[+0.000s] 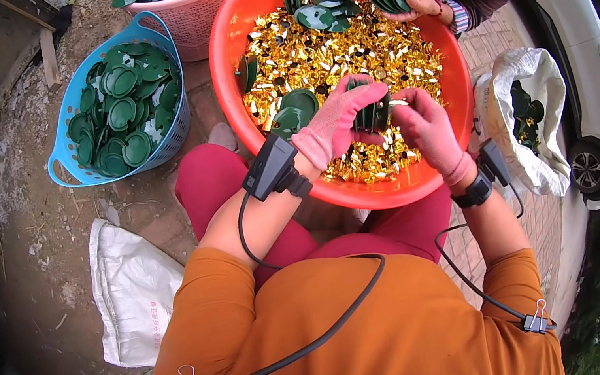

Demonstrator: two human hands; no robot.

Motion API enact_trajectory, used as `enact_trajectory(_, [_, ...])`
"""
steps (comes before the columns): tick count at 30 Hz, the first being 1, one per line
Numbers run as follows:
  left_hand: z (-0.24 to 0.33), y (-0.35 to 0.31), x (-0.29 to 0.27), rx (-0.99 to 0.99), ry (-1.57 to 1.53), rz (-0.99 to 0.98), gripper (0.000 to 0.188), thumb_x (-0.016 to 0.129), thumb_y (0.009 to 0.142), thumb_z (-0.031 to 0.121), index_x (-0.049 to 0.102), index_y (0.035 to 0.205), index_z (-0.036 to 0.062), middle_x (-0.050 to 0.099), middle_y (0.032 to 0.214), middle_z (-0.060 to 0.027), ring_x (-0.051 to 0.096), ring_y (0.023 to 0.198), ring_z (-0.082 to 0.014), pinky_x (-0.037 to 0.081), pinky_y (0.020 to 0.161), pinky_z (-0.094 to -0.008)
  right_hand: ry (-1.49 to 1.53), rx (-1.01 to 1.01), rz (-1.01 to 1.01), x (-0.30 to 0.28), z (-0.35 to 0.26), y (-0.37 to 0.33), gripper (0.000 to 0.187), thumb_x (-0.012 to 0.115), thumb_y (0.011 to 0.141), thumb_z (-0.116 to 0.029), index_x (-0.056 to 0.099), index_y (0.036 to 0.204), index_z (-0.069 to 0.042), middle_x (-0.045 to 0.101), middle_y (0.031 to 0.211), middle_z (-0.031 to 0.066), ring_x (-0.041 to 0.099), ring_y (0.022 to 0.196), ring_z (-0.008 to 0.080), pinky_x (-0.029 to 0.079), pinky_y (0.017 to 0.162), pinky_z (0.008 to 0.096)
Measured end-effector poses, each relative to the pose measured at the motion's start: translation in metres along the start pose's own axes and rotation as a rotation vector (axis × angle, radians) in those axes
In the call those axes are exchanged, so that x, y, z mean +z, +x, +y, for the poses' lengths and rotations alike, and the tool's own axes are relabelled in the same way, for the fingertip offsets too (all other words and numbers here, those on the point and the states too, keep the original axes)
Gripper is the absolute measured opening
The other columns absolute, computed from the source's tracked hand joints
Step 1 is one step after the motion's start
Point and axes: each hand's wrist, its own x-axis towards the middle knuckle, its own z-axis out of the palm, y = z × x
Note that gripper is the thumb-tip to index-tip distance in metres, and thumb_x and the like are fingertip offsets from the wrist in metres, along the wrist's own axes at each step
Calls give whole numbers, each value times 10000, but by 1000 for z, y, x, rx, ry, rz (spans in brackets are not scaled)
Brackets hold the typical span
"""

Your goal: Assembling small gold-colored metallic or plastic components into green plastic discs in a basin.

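Note:
Over a big orange tub (225,80), my left hand (333,125) in a pink glove grips a stack of thin green discs (368,117) held on edge. My right hand (430,131), gloved too, has its fingers pinched together at the right side of that stack. A small pale bit shows at its fingertips, too small to name. Many small shiny gold and black pieces (344,75) fill the tub. Loose green discs (296,110) lie on them left of my hands, and more discs (316,17) rest near the far rim.
Across the tub, another person's hand (424,5) holds a fan of green discs. A blue basket (59,141) of discs stands left, a pink basket (183,27) behind it. A white sack (549,95) with discs is at right, near a white car (583,17). Another white sack (129,290) lies at left.

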Motion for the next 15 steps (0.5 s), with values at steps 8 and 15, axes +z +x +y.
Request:
enact_trajectory(8, [10, -1, -19, 89, -304, -108, 231, 642, 913, 302, 597, 1080, 148, 664, 936, -86, 696, 826, -282, 594, 693, -438, 710, -397, 311, -154, -18, -28, 480, 494, 975, -443, 503, 1256, -53, 602, 1103, 83, 501, 714, 95, 418, 632, 248])
enact_trajectory(15, [15, -1, -27, 100, -245, 49, 241, 670, 892, 300, 587, 1052, 139, 653, 916, -73, 701, 776, -264, 598, 634, -417, -1069, -456, -249, 15, 48, 4, 315, 653, 811, -101, 617, 1124, -111, 619, 1087, 127, 640, 899, 312, 528, 751, 400])
